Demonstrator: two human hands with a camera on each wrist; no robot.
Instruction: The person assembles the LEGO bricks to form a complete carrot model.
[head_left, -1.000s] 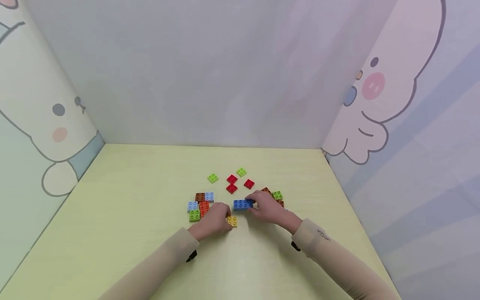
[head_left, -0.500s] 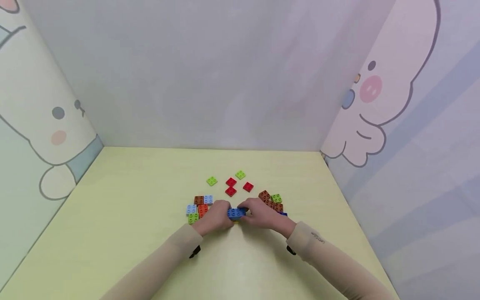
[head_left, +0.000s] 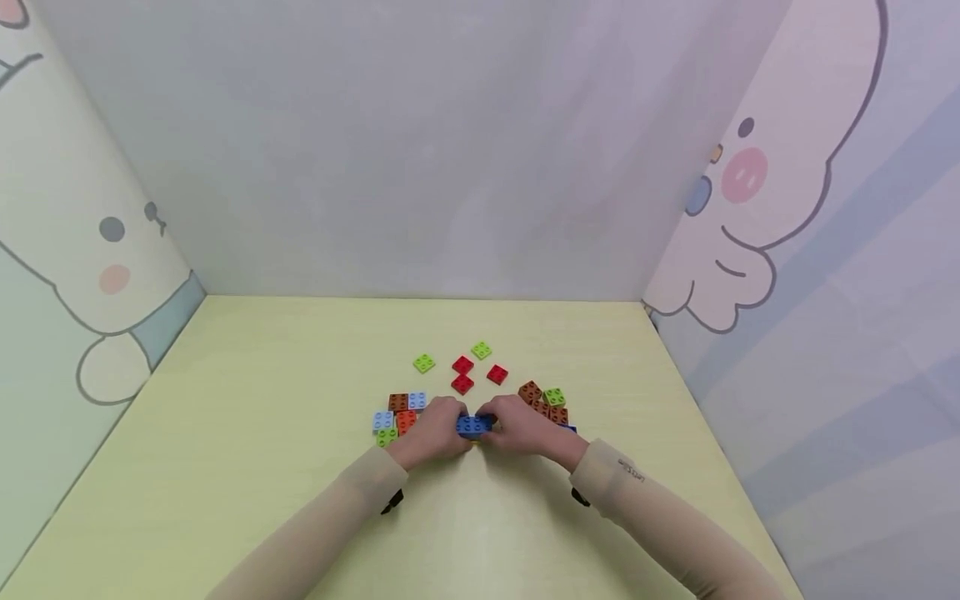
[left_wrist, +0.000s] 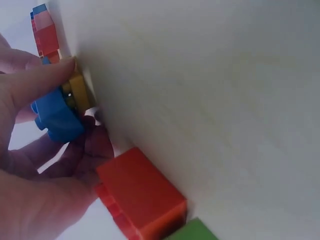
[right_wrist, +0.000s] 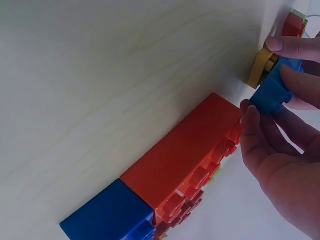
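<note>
A blue brick, two studs wide, is held over a smaller yellow brick at the middle of the table. My left hand grips the yellow brick, its thumb against the near side. From the right, my right hand pinches the blue brick between thumb and fingers. In the right wrist view the yellow brick stands on the table, some studs showing in a gap under the tilted blue brick. From above, the yellow one is nearly all hidden.
Left of the hands lie brown, light blue, red and green bricks. On the right are brown, green and dark blue bricks. Thin red and lime pieces lie farther back. Printed curtains surround the table.
My right hand has brought the blue brick left and nearer, over the yellow brick. My left hand has stayed almost in place. Over the last half second little has moved.
</note>
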